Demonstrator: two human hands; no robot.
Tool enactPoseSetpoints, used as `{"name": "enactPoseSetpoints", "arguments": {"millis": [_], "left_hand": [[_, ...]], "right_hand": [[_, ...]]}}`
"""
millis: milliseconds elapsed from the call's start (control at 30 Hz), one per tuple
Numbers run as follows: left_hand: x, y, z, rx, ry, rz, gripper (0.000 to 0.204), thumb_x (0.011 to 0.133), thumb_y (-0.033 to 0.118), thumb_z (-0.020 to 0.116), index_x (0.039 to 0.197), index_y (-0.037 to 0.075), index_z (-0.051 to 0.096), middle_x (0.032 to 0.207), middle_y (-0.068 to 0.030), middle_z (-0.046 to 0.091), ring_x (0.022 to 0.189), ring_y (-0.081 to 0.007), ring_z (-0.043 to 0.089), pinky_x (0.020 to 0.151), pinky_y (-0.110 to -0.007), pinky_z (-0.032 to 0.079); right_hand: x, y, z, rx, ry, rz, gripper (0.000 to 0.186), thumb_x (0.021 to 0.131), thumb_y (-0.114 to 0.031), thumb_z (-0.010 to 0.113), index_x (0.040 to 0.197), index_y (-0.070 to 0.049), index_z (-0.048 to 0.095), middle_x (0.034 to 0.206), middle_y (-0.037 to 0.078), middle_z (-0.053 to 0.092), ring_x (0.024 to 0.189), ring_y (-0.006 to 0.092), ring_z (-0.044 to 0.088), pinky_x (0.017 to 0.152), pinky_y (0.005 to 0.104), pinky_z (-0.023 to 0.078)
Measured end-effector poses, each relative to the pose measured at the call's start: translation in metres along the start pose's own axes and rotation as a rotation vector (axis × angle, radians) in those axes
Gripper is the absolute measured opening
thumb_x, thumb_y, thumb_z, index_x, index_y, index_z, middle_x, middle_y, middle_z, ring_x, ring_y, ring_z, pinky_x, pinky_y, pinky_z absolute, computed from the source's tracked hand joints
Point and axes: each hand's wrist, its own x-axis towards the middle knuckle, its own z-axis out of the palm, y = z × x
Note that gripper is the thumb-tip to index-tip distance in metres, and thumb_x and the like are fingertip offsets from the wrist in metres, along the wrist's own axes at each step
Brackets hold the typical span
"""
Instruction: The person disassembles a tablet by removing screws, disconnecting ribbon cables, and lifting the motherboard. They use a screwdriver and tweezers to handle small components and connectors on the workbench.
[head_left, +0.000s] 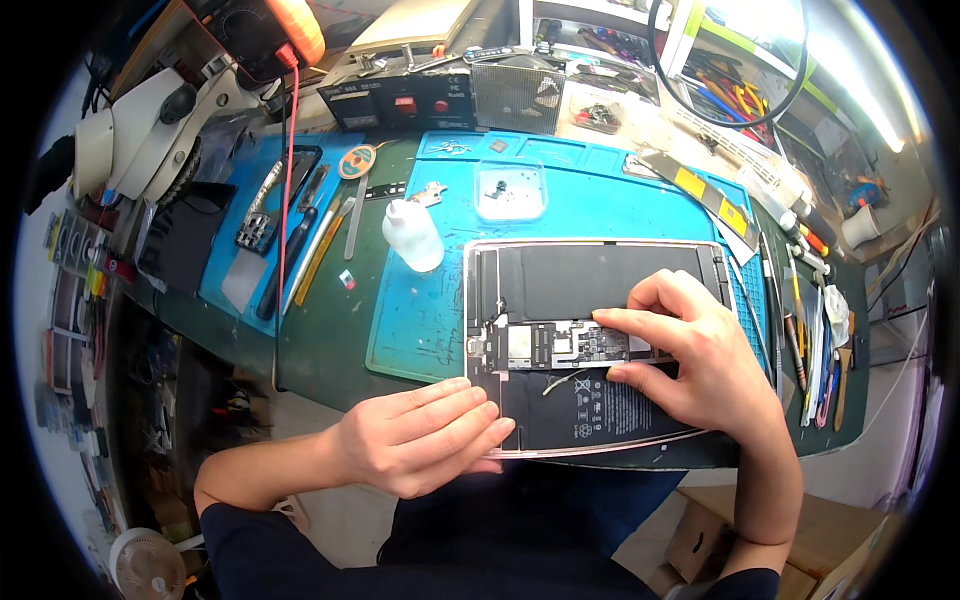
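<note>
An opened tablet (610,275) lies on the blue repair mat (415,330), its black batteries and inner parts showing. Across its middle runs a narrow logic board (575,344) with silvery shields. My right hand (690,345) pinches the board's right part between thumb and fingers, one on each long edge. At the tablet's lower left corner, my left hand (425,435) is closed on the frame, fingers on top and the thumb mostly hidden. A short pale strip (563,381) rests on the lower battery, just below the board.
A white squeeze bottle (412,236) and a clear tray (511,190) of small parts stand beyond the tablet. Tweezers, a solder wire spool (357,161) and a phone frame (270,205) lie left. Several tools (815,330) crowd the right edge. A microscope (140,140) stands far left.
</note>
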Motion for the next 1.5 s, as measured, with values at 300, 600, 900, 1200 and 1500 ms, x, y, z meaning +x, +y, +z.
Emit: {"name": "enactPoseSetpoints", "arguments": {"millis": [300,600,900,1200,1500], "left_hand": [[0.001,-0.002,0.0,-0.019,0.0,0.019,0.039,0.092,0.028,0.086,0.116,-0.002,0.082,0.112,-0.0111,0.076,0.105,-0.0246,0.077,0.098,-0.039,0.068],[0.001,-0.001,0.0,-0.01,0.013,0.015,0.039,0.092,0.028,0.086,0.116,-0.002,0.082,0.113,-0.0116,0.076,0.105,-0.0249,0.077,0.098,-0.039,0.068],[0.001,-0.001,0.001,-0.019,0.031,0.01,0.04,0.091,0.027,0.087,0.116,-0.003,0.081,0.111,-0.0118,0.075,0.103,-0.0253,0.077,0.097,-0.039,0.068],[0.0,-0.002,0.002,-0.021,0.038,0.023,0.041,0.091,0.027,0.088,0.116,-0.004,0.081,0.111,-0.012,0.075,0.103,-0.0256,0.077,0.097,-0.039,0.068],[0.001,-0.001,0.002,-0.001,0.036,0.009,0.036,0.091,0.031,0.088,0.112,0.001,0.084,0.11,-0.0089,0.077,0.102,-0.0229,0.077,0.094,-0.037,0.07]], "right_hand": [[0.005,0.005,-0.004,-0.006,-0.018,-0.021,0.044,0.085,-0.02,0.089,0.127,-0.01,0.079,0.11,0.009,0.066,0.103,0.0302,0.067,0.087,0.041,0.058],[-0.002,-0.003,0.001,-0.031,0.012,0.003,0.046,0.083,-0.019,0.09,0.127,-0.009,0.079,0.108,0.009,0.065,0.099,0.0295,0.066,0.085,0.0411,0.057],[-0.002,-0.005,0.001,-0.026,0.009,0.012,0.047,0.083,-0.019,0.09,0.128,-0.009,0.079,0.107,0.009,0.065,0.098,0.0297,0.065,0.085,0.0411,0.056],[0.005,0.004,-0.005,-0.004,-0.027,-0.012,0.045,0.083,-0.019,0.089,0.126,-0.009,0.079,0.11,0.009,0.067,0.103,0.0298,0.068,0.086,0.0406,0.059],[-0.002,-0.004,0.0,-0.011,-0.001,0.018,0.047,0.083,-0.018,0.089,0.128,-0.009,0.079,0.108,0.009,0.065,0.098,0.0296,0.065,0.085,0.0413,0.056]]}}
